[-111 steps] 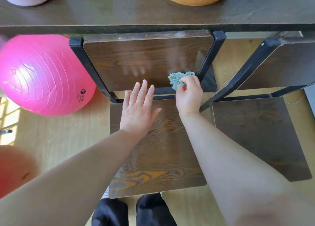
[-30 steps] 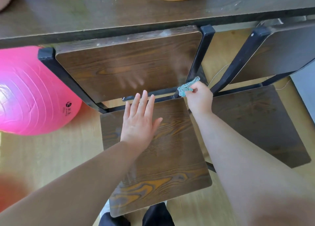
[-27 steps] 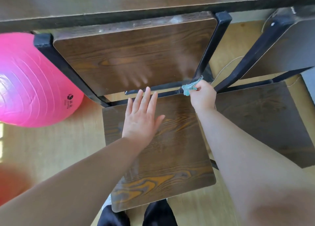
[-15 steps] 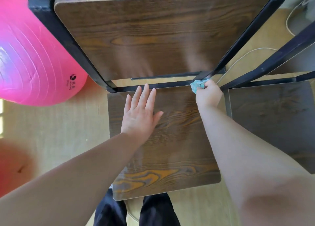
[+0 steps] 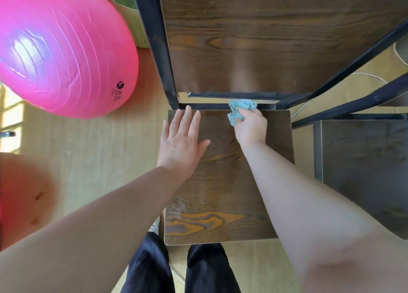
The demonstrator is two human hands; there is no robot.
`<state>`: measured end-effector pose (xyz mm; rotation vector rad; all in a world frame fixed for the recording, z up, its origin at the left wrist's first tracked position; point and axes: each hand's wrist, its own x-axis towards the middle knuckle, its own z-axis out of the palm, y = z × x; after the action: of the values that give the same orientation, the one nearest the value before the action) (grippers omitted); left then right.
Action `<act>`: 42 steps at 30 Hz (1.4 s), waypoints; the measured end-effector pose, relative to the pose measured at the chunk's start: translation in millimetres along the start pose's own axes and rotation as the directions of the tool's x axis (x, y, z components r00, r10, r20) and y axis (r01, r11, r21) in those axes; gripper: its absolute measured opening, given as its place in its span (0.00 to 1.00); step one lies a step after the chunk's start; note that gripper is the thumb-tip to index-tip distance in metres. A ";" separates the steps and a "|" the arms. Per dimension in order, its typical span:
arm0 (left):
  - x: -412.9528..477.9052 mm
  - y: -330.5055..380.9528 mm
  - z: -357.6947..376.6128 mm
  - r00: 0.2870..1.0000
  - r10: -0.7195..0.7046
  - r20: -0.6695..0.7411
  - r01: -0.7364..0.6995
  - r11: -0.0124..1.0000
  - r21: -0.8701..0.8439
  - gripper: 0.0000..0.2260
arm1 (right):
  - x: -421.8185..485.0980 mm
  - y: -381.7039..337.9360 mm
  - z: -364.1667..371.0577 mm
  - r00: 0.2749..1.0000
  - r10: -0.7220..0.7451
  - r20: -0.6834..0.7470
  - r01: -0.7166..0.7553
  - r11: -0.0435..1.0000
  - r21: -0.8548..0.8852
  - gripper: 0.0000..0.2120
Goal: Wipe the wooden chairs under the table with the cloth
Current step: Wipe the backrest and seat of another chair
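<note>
Floor [image 5: 88, 160]: light wood boards, visible across the left half and between the chair frames.

Pink ball [image 5: 59, 47]: large, glossy, at 10 o'clock from frame centre, resting on the floor just left of the chair's black frame. Small dark logo on its lower right side.

Chair backrest [image 5: 276, 38]: dark wood-grain panel at 12 to 1 o'clock, held between black metal uprights [image 5: 154, 49].

Chair seat [image 5: 220, 182]: dark wood with an orange grain patch near its front edge, centre of frame, running toward 6 o'clock. Second chair's seat [image 5: 364, 171] at 3 o'clock, beside the first, a narrow gap of floor between them.

Dark trouser legs [image 5: 176, 270] at 6 o'clock, below the seat's front edge.

Left hand [image 5: 181, 144]: fingers spread and extended, palm down, flat on the seat's rear left part. Holds nothing.

Right hand [image 5: 250, 127]: fingers curled tight around the cloth, at the seat's rear edge, 12 o'clock from the seat centre.

Cloth [image 5: 239, 108]: light teal, bunched, protruding from the right hand's thumb side. It sits at the rear edge of the seat, against the black crossbar [image 5: 209, 106] under the backrest. Whether it presses on bar or seat edge: cannot tell.

Pale cord [image 5: 309, 102] on the floor at 2 o'clock, behind the frame legs.
</note>
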<state>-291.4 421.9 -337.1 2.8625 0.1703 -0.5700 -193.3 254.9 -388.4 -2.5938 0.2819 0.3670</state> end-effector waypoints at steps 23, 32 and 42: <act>-62.5 -101.6 1.0 0.996 -0.072 0.057 0.070 0.997 0.039 0.32 | -198.4 -26.3 73.6 0.889 -0.327 0.320 0.353 0.935 -0.024 0.18; -54.9 -62.4 14.5 0.992 -0.032 0.120 0.026 0.998 0.055 0.31 | -105.8 59.7 -36.1 0.987 0.101 -0.123 -0.110 0.992 -0.069 0.13; -36.8 -41.7 32.2 0.994 -0.009 0.105 0.002 0.998 0.064 0.31 | -46.5 104.4 -58.5 0.970 0.230 -0.072 -0.235 0.970 -0.062 0.26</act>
<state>-343.4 452.3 -359.7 2.8849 0.1449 -0.7390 -252.8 142.3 -372.0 -2.6511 0.6101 0.3807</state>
